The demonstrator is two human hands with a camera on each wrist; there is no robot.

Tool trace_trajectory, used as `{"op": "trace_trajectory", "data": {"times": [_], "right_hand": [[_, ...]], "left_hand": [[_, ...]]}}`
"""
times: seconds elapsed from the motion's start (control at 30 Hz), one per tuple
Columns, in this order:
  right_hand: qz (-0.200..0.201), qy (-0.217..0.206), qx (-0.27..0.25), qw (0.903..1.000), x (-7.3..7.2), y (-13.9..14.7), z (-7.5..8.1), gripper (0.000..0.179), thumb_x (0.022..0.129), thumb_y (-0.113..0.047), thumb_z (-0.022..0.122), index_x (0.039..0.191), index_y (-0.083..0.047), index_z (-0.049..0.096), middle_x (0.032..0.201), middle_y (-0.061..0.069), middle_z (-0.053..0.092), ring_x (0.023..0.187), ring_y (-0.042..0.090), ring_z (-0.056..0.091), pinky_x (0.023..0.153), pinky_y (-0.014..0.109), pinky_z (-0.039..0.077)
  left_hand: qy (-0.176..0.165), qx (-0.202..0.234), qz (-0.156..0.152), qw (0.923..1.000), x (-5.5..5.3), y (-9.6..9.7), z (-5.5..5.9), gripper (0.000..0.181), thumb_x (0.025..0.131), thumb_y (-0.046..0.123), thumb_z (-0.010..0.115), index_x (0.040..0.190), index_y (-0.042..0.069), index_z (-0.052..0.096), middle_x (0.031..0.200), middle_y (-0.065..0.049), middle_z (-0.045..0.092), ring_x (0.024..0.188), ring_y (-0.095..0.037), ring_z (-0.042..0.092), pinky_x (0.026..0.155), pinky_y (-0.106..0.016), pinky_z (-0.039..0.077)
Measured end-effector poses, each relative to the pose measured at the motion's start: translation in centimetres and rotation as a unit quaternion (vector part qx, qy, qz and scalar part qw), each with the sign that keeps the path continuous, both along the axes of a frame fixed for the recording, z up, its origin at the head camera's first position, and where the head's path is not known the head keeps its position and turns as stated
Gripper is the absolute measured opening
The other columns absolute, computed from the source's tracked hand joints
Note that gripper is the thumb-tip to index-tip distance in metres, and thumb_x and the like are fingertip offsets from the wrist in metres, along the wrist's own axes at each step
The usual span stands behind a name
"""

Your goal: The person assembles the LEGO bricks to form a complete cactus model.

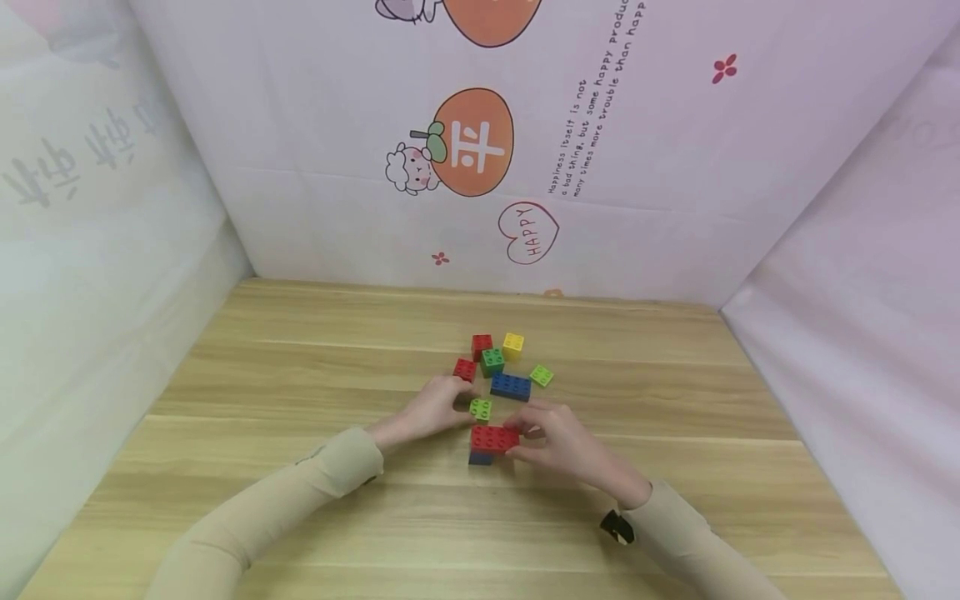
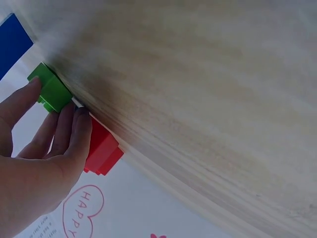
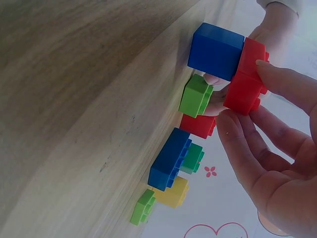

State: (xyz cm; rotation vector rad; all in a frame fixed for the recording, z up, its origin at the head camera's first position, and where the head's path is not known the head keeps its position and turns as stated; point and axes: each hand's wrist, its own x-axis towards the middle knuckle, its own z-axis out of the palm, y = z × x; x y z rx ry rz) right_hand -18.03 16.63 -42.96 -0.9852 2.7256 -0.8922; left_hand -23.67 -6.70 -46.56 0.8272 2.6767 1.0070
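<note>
My right hand point(image 1: 566, 442) pinches the free end of a long red brick point(image 3: 245, 77). The red brick's other end sits on top of a blue brick point(image 3: 215, 51), so the red one overhangs to the right. A light green brick point(image 1: 481, 409) stands just beyond this pair, apart from it. My left hand point(image 1: 438, 406) holds that green brick between thumb and fingers; the left wrist view shows the thumb on one side of the green brick point(image 2: 53, 88). A small red brick point(image 1: 465, 369) lies close beyond the left fingers.
Farther back are another red brick point(image 1: 482, 346), a dark green brick point(image 1: 492, 362), a yellow brick point(image 1: 513, 345), a long blue brick point(image 1: 511, 386) and a flatter light green brick point(image 1: 542, 376). Printed cloth point(image 1: 615, 250) walls the wooden table point(image 1: 337, 333) at the back and sides.
</note>
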Motion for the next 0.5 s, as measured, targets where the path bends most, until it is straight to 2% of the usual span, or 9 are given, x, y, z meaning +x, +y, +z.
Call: {"op": "trace_trajectory", "data": {"times": [0.3,0.5], "right_hand": [[-0.003,-0.002,-0.003,1.0,0.0,0.0,-0.1,0.024,0.083,-0.014,0.079,0.106,-0.011,0.072,0.104,0.004,0.073,0.093,0.014,0.071,0.079,0.027,0.062],[-0.005,-0.001,-0.001,1.0,0.0,0.0,-0.1,0.025,0.083,-0.015,0.079,0.107,-0.011,0.072,0.104,0.004,0.073,0.093,0.015,0.071,0.079,0.026,0.062]], "left_hand": [[-0.014,0.003,0.013,0.9998,0.3,-0.4,0.1,0.036,0.083,0.013,0.078,0.117,0.005,0.07,0.115,-0.01,0.072,0.109,-0.025,0.064,0.098,-0.043,0.053],[-0.027,0.017,0.036,0.9988,0.6,-1.0,0.9,0.034,0.082,0.016,0.079,0.114,0.007,0.07,0.112,-0.008,0.071,0.106,-0.023,0.065,0.098,-0.041,0.055]]}}
